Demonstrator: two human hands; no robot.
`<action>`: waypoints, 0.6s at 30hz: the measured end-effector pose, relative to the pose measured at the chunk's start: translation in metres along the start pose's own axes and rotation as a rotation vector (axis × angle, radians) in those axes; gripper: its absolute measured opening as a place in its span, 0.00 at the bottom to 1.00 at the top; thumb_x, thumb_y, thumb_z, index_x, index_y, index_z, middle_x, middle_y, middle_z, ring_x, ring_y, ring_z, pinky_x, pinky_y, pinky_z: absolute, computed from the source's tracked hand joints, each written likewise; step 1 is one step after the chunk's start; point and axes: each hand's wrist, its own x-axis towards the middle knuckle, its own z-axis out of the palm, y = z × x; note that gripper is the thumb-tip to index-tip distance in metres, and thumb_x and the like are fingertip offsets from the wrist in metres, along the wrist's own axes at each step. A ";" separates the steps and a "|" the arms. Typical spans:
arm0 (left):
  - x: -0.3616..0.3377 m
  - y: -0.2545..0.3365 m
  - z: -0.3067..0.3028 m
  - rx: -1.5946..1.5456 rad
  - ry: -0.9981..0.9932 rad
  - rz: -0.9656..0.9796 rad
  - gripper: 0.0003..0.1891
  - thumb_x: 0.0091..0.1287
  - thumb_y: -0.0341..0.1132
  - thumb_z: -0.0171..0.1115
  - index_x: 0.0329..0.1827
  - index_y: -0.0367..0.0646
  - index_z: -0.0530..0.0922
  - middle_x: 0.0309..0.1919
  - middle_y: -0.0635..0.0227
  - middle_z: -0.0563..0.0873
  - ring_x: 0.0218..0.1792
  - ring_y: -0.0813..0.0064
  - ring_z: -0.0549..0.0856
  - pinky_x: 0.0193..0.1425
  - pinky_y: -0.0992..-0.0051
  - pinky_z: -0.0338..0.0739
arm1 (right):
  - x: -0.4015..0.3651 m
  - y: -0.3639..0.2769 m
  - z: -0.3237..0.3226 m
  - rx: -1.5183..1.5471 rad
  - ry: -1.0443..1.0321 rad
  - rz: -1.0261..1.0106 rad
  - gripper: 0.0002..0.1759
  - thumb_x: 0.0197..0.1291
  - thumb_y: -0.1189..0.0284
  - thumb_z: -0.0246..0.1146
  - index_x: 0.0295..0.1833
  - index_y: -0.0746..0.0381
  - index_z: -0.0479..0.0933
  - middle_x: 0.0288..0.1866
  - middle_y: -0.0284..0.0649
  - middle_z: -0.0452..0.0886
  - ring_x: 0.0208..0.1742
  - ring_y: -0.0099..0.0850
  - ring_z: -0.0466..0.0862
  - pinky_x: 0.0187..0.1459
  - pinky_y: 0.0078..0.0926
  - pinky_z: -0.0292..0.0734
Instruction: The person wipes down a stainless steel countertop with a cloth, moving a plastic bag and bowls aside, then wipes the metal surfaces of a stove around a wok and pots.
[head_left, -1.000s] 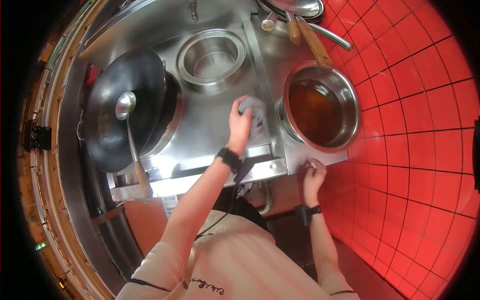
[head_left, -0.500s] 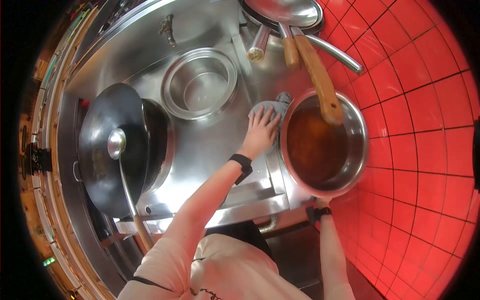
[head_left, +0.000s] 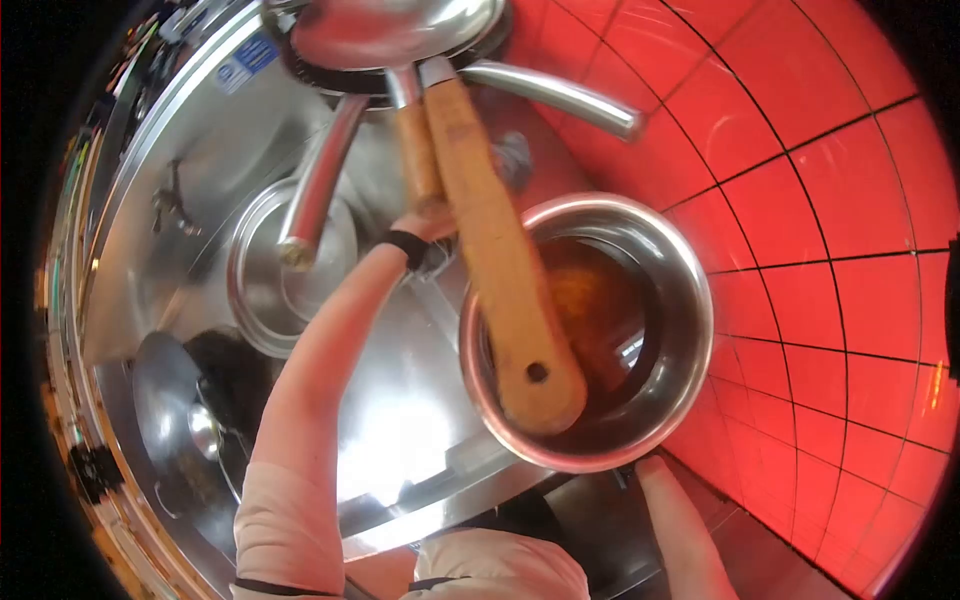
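Observation:
A steel pot (head_left: 690,330) with reddish-brown liquid (head_left: 590,310) stands beside the tiled wall. My left hand (head_left: 425,224) reaches to the pot's far left side, mostly hidden behind wooden handles, its fingers out of sight. Above the pot's left part hangs a flat wooden handle (head_left: 500,240) with a hole near its end. Beyond my left hand lies a blurred greyish bundle (head_left: 512,158), perhaps the cloth. My right hand (head_left: 648,466) is at the pot's near edge, with only the wrist area showing; the pot covers the fingers.
A large steel ladle or pan (head_left: 400,30) and several handles jut in at the top. A round steel basin (head_left: 245,270) is set in the counter (head_left: 390,420), below a tap (head_left: 172,205). A dark wok (head_left: 165,400) with a ladle (head_left: 203,430) stands at left. Red tiles (head_left: 780,210) line the right.
The view has shifted, bringing the hanging handles closer and over the pot. My left hand, earlier flat on a grey cloth, is now behind the handles. My right hand stays at the pot's near edge.

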 end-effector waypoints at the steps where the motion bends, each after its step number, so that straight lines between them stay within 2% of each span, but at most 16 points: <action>1: 0.016 -0.034 0.000 0.056 -0.038 -0.028 0.31 0.74 0.44 0.54 0.80 0.56 0.59 0.78 0.64 0.62 0.78 0.54 0.60 0.78 0.50 0.57 | -0.001 0.000 0.003 0.000 0.023 0.008 0.29 0.67 0.69 0.63 0.71 0.67 0.66 0.69 0.47 0.72 0.70 0.38 0.70 0.71 0.36 0.63; 3: 0.069 -0.080 -0.035 -1.247 0.065 -0.531 0.32 0.73 0.45 0.55 0.80 0.59 0.59 0.78 0.64 0.62 0.77 0.53 0.61 0.76 0.46 0.59 | -0.011 0.002 -0.005 0.000 0.079 0.023 0.29 0.67 0.69 0.63 0.71 0.67 0.66 0.69 0.47 0.72 0.70 0.38 0.70 0.71 0.36 0.63; 5: 0.083 -0.091 -0.043 -1.332 0.049 -0.506 0.33 0.73 0.42 0.55 0.80 0.58 0.58 0.77 0.62 0.63 0.76 0.50 0.61 0.75 0.43 0.59 | -0.011 0.004 -0.003 0.007 0.097 0.029 0.30 0.67 0.69 0.63 0.71 0.67 0.66 0.69 0.47 0.72 0.70 0.38 0.70 0.71 0.36 0.63; 7: 0.087 -0.098 -0.046 -1.397 -0.083 -0.185 0.33 0.71 0.40 0.57 0.80 0.58 0.59 0.76 0.59 0.64 0.76 0.50 0.61 0.75 0.46 0.60 | -0.012 0.003 -0.004 0.015 0.104 0.028 0.30 0.67 0.69 0.63 0.71 0.67 0.66 0.69 0.47 0.72 0.70 0.38 0.70 0.71 0.36 0.63; 8: 0.087 -0.095 -0.051 -1.453 0.014 -0.084 0.35 0.69 0.40 0.60 0.80 0.54 0.59 0.74 0.57 0.66 0.76 0.51 0.62 0.77 0.50 0.60 | -0.010 0.000 0.003 0.021 0.110 0.026 0.30 0.67 0.69 0.63 0.71 0.67 0.66 0.69 0.47 0.72 0.70 0.38 0.70 0.71 0.36 0.63; 9: 0.079 -0.098 -0.059 -1.450 0.015 -0.080 0.35 0.69 0.40 0.60 0.80 0.54 0.59 0.74 0.57 0.66 0.76 0.51 0.62 0.77 0.50 0.60 | -0.009 -0.001 0.002 0.023 0.114 0.027 0.30 0.67 0.69 0.63 0.71 0.67 0.66 0.69 0.47 0.72 0.70 0.38 0.70 0.71 0.36 0.63; 15: 0.032 -0.131 -0.113 -2.047 -0.069 0.209 0.29 0.72 0.40 0.55 0.76 0.47 0.65 0.76 0.58 0.64 0.78 0.58 0.59 0.83 0.57 0.50 | -0.007 0.001 0.003 0.029 0.146 0.009 0.30 0.67 0.69 0.64 0.71 0.67 0.66 0.69 0.47 0.72 0.70 0.38 0.70 0.71 0.36 0.63; 16: 0.023 -0.138 -0.115 -2.045 -0.071 0.210 0.29 0.72 0.40 0.55 0.76 0.47 0.65 0.76 0.58 0.64 0.78 0.58 0.59 0.83 0.57 0.50 | -0.010 0.001 0.001 0.031 0.147 0.009 0.30 0.67 0.69 0.64 0.71 0.67 0.66 0.69 0.47 0.72 0.70 0.38 0.70 0.71 0.35 0.63; 18: 0.007 -0.147 -0.115 -1.501 -0.007 0.267 0.29 0.78 0.47 0.42 0.80 0.49 0.56 0.81 0.64 0.56 0.79 0.63 0.57 0.83 0.58 0.50 | -0.013 -0.001 0.002 0.033 0.152 0.017 0.30 0.67 0.69 0.64 0.71 0.67 0.66 0.69 0.47 0.72 0.70 0.38 0.70 0.71 0.35 0.63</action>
